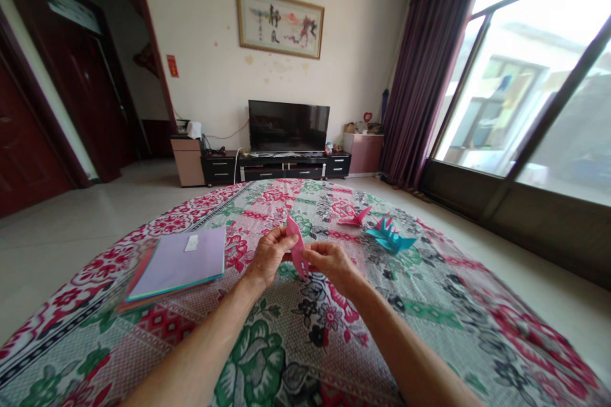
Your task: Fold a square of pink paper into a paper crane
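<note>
Between my two hands, above the middle of the table, is a folded piece of pink origami paper point(296, 243), long and narrow with pointed ends. My left hand point(271, 253) pinches its left side between thumb and fingers. On its right edge, lower down, my right hand point(329, 258) also has thumb and fingertips closed. To the right lie finished-looking folded paper birds: a pink one point(355, 217) and a blue one point(392, 240), with more pink folded paper point(386, 225) just behind the blue. The curled fingers of both hands are partly hidden.
A stack of coloured paper sheets point(179, 267), lilac on top with a small white piece point(191, 243) on it, lies at left. The round table wears a floral cloth point(252, 356). Beyond its far edge stand a television point(289, 126) and low cabinets point(220, 167).
</note>
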Available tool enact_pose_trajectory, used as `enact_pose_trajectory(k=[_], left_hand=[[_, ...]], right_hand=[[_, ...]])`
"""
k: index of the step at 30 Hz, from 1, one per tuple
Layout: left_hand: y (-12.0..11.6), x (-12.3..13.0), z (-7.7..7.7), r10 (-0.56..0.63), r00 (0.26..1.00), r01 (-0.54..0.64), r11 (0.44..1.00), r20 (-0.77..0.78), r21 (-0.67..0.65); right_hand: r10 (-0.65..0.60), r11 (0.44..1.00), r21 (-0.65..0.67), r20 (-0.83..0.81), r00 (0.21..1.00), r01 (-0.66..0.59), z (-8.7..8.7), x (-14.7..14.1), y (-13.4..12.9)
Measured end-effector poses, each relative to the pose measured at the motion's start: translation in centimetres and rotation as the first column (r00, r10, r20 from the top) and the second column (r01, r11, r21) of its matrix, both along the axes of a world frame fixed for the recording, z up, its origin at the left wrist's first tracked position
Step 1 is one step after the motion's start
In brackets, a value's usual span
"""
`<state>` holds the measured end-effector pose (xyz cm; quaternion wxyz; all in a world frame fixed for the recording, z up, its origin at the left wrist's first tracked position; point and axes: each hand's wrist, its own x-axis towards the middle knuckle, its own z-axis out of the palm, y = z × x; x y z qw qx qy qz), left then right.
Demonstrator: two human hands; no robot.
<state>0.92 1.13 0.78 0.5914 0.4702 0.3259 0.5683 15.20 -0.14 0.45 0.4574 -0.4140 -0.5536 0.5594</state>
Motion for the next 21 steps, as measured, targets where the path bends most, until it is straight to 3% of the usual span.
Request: enact_pose_trajectory(k=[10,16,21], left_hand=[[0.2,-0.1,0.1,0.001,0.999,-0.001,1.000,0.045,-0.001],[0.1,0.0,0.2,-0.002,0.999,0.002,1.000,0.052,0.000],[0.1,0.1,0.2,0.032,0.998,-0.032,0.999,0.045,0.000]], right_hand=[[-0.160,0.975,0.182,0.169,0.973,0.129,0.1,0.0,0.1],[-0.079,0.984,0.156,-0.011,0.997,0.080,0.6,-0.2,0.0],[-0.010,0.988,0.152,-0.007,1.000,0.011,0.8,-0.3,-0.1]])
